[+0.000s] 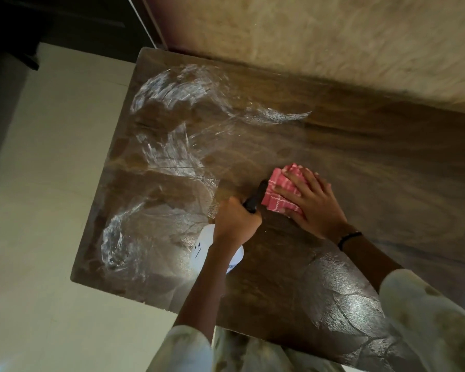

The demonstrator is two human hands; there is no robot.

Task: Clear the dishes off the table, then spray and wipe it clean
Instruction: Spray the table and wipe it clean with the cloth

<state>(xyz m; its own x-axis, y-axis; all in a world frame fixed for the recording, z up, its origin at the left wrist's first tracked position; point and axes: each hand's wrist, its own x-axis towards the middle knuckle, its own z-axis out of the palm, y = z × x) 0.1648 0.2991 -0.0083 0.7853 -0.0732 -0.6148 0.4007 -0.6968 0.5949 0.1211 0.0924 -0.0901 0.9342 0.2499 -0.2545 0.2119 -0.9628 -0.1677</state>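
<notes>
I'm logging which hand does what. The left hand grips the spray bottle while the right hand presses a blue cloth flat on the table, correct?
Almost. The head view shows the cloth is pink with a white check, not blue. The rest holds: the left hand grips the spray bottle, and the right hand presses the cloth flat on the table.

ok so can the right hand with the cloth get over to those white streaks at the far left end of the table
Probably yes. The right hand lies flat on the folded pink checked cloth, and the brown wooden table looks bare up to the white foamy streaks. Only the left hand gripping the white spray bottle sits nearby.
</notes>
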